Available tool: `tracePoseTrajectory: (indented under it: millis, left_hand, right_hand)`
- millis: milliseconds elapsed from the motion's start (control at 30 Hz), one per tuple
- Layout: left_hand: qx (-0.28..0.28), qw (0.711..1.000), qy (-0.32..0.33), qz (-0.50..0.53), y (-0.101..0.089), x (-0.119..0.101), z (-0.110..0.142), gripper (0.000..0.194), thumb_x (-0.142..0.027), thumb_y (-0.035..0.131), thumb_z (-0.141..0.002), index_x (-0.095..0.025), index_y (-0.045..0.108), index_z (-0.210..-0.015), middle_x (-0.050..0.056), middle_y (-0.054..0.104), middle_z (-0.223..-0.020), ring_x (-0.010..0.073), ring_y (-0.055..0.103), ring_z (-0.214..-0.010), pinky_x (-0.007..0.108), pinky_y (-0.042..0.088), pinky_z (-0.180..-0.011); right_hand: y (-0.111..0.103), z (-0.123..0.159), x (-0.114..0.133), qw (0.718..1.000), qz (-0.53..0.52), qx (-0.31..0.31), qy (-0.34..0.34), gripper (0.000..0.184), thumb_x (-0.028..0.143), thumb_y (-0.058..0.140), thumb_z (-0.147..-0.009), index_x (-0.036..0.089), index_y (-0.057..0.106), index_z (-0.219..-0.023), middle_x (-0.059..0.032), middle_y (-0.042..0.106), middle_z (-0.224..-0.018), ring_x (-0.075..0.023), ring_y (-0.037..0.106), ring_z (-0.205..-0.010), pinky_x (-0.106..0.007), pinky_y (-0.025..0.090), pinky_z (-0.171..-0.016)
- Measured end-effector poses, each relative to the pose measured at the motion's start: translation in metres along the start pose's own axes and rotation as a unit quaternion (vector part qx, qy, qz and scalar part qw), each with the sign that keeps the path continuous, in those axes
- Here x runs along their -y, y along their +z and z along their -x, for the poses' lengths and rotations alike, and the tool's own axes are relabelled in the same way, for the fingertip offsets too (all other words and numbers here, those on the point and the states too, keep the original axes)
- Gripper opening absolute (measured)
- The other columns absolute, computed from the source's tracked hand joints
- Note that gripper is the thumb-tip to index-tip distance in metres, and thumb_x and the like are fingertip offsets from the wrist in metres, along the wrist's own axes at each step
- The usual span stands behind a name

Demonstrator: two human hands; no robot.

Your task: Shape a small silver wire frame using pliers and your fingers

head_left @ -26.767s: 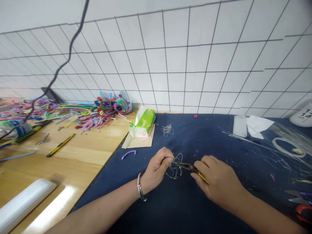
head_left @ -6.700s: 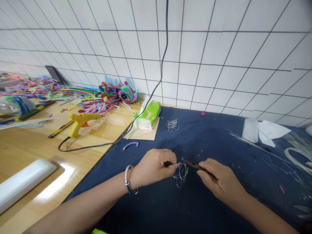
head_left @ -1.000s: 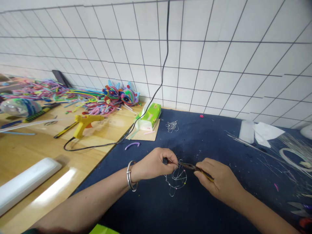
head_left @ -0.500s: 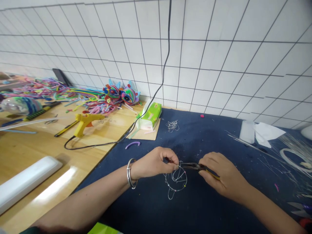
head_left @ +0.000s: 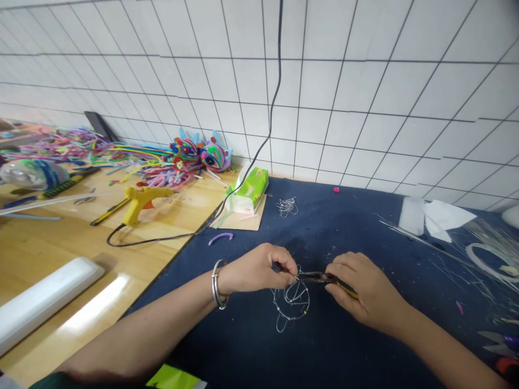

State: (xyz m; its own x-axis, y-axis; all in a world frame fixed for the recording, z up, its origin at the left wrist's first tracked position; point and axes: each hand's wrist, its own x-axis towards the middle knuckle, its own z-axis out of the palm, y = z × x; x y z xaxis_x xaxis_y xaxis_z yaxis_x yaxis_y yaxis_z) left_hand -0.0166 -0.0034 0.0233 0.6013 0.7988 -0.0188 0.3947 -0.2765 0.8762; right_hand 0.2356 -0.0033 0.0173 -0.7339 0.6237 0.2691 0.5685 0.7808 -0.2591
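Observation:
Between thumb and forefinger, my left hand (head_left: 263,270) pinches the top of a thin silvery wire loop (head_left: 292,317) strung with small coloured beads. The loop hangs below my fingertips, with looser wire curls inside and under it. My right hand (head_left: 359,286) is closed round the yellow-and-black handles of needle-nose pliers (head_left: 318,277). Their jaw tips reach the wire right beside my left fingertips; whether they grip it is too small to tell. A tangled bundle of wire (head_left: 287,207) lies on the dark blue cloth (head_left: 336,351) beyond my hands.
A yellow glue gun (head_left: 138,205) lies left on the wooden table (head_left: 133,275), its cord running toward the tissue pack (head_left: 252,186). Behind are colourful pipe cleaners (head_left: 73,148). Right are straight wires (head_left: 421,237), white sheets (head_left: 446,216) and scissors (head_left: 498,340).
Since half a second ago, the pliers have moved slightly left, back to the wire at my left fingertips. The glue gun was absent in the oldest frame. My left hand keeps its pinch.

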Motion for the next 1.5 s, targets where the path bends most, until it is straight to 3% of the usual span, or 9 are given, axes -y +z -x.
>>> tracePoseTrajectory:
  millis: [400,700,1100,1233,1367,1500]
  left_hand:
    - [-0.017,0.998,-0.003,-0.056,0.003,0.003,0.000,0.010,-0.014,0.055,-0.070,-0.014,0.064,-0.072,0.001,0.061,-0.072,0.0092,0.054,-0.063,0.019,0.041,-0.058]
    - [-0.074,0.994,-0.004,-0.085,0.006,-0.001,0.000,0.011,-0.010,0.053,-0.066,-0.014,0.063,-0.068,0.000,0.060,-0.069,0.0086,0.053,-0.061,0.019,0.040,-0.056]
    - [-0.019,0.990,-0.086,0.108,0.004,0.003,-0.002,0.009,-0.019,0.059,-0.070,-0.011,0.063,-0.072,-0.003,0.051,-0.059,0.0054,0.040,-0.052,0.018,0.032,-0.050]
    - [0.014,0.973,-0.100,0.208,0.001,0.000,-0.002,0.009,-0.019,0.062,-0.071,-0.011,0.063,-0.075,-0.005,0.050,-0.057,0.0046,0.038,-0.050,0.018,0.031,-0.051]
    - [0.024,0.951,-0.092,0.294,0.001,0.003,-0.002,0.012,-0.019,0.065,-0.070,-0.012,0.063,-0.081,-0.003,0.056,-0.066,0.0054,0.045,-0.056,0.019,0.035,-0.057]
    - [0.020,0.924,-0.084,0.374,0.002,0.008,-0.002,0.025,-0.015,0.068,-0.067,-0.013,0.061,-0.090,-0.001,0.057,-0.071,0.0060,0.048,-0.060,0.019,0.036,-0.059]
  right_hand:
    - [0.000,0.001,0.014,0.995,0.100,-0.016,0.005,0.018,0.030,0.046,-0.085,0.017,0.058,-0.092,-0.0064,0.054,-0.082,-0.0183,0.046,-0.075,-0.033,0.032,-0.068]
    - [0.002,0.003,0.020,0.988,0.146,-0.052,0.006,0.019,0.029,0.047,-0.084,0.016,0.059,-0.091,-0.0062,0.055,-0.076,-0.0171,0.047,-0.070,-0.032,0.034,-0.066]
    - [0.013,0.003,0.009,0.996,0.035,-0.084,0.008,0.016,0.027,0.048,-0.085,0.017,0.059,-0.091,-0.0043,0.059,-0.078,-0.0146,0.055,-0.073,-0.029,0.042,-0.069]
    - [0.017,0.004,0.008,0.995,0.009,-0.101,0.006,0.015,0.027,0.049,-0.085,0.017,0.059,-0.090,-0.0041,0.060,-0.078,-0.0142,0.056,-0.073,-0.029,0.044,-0.069]
    - [0.020,0.005,0.007,0.993,-0.021,-0.116,0.013,0.014,0.025,0.050,-0.084,0.017,0.058,-0.092,-0.0042,0.060,-0.079,-0.0143,0.056,-0.073,-0.029,0.045,-0.070]
    - [0.024,0.008,0.003,0.991,-0.053,-0.119,0.030,0.015,0.026,0.049,-0.084,0.018,0.058,-0.094,-0.0040,0.059,-0.077,-0.0138,0.054,-0.069,-0.029,0.045,-0.067]
